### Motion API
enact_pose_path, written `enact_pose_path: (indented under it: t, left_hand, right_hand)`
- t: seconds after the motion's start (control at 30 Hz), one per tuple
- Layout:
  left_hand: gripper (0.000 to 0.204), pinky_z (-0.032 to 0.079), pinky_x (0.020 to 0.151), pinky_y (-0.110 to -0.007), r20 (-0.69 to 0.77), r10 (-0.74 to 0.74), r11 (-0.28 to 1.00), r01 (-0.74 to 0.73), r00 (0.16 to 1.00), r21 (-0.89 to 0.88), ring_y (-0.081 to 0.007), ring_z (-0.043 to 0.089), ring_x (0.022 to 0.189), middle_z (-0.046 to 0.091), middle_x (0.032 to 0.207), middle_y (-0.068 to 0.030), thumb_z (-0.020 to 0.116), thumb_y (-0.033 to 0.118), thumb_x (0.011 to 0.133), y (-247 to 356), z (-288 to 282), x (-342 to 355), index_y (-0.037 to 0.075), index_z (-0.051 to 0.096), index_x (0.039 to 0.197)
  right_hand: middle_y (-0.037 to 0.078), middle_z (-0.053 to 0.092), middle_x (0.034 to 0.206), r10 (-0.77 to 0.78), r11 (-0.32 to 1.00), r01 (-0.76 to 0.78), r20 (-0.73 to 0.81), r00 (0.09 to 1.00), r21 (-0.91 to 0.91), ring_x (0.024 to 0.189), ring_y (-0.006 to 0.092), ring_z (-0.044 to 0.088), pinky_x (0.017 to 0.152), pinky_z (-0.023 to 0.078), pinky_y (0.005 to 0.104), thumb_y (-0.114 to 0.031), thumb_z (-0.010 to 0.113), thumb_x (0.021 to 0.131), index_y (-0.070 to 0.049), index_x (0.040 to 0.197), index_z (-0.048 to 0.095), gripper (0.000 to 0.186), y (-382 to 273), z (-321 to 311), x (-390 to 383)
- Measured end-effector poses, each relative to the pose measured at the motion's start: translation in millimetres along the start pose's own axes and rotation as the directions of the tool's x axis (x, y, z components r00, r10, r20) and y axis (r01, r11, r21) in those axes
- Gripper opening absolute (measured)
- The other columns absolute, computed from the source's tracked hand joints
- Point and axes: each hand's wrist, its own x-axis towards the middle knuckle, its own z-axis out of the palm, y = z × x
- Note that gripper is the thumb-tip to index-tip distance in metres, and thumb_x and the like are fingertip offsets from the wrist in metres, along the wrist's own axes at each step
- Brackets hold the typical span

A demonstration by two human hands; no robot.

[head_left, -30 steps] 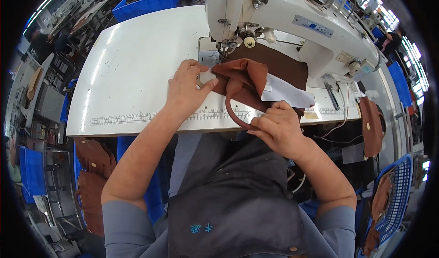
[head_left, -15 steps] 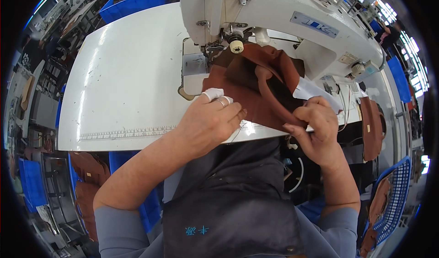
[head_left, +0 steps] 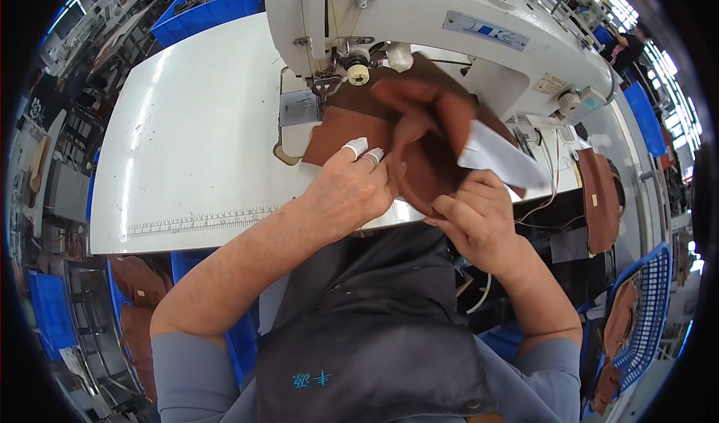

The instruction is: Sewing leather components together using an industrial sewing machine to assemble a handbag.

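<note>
A reddish-brown leather-like piece [head_left: 346, 133], folded over on itself and partly blurred, lies on the sewing machine bed and rises under the arm. My left hand [head_left: 350, 192], with white wraps on two fingertips and a ring, is curled at its near left edge; the left thumb is hidden. A rounded, strap-like edge [head_left: 403, 172] of the piece runs between my hands. My right hand [head_left: 479, 215] pinches the near right part of it. A white sheet [head_left: 500, 159] sticks out from the folds. The needle and presser foot [head_left: 326, 86] stand just left of the piece's far part.
The white sewing machine [head_left: 442, 29] arches over the white table [head_left: 195, 138], which has a printed ruler along its front edge. Brown pieces hang at left [head_left: 141, 310] and right [head_left: 599, 202]. Blue baskets stand at the right [head_left: 650, 310] and far left [head_left: 206, 7].
My right hand has moved left toward my left hand, carrying the strap-like edge with it. The upper folds and white sheet have swung, and the view has shifted slightly.
</note>
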Motion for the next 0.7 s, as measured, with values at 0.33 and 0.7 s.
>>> enact_pose_path:
  t: [0.33,0.7]
  left_hand:
    - [0.032,0.054,0.081,-0.037,-0.142,0.054,0.985,-0.076,0.988,-0.155,-0.0190,0.071,0.093,0.074,0.109,-0.0044,0.066,0.019,0.082,8,-15,-18,0.007,0.074,0.110]
    - [0.031,0.055,0.095,-0.044,-0.136,-0.120,0.991,0.110,0.983,-0.076,-0.0196,0.070,0.109,0.071,0.124,-0.0072,0.063,0.017,0.085,44,-64,-113,0.012,0.076,0.113]
  right_hand:
    - [0.009,0.061,0.081,0.047,0.917,-0.076,0.083,0.995,0.392,0.073,0.0338,0.059,0.070,0.046,0.0422,-0.017,0.080,0.082,-0.006,0.100,0.063,0.027,-7,-1,7]
    - [0.005,0.058,0.071,-0.114,0.832,-0.046,0.252,0.961,0.553,0.064,0.0258,0.060,0.064,0.049,0.0401,-0.026,0.079,0.083,-0.007,0.103,0.062,0.032,-112,30,12]
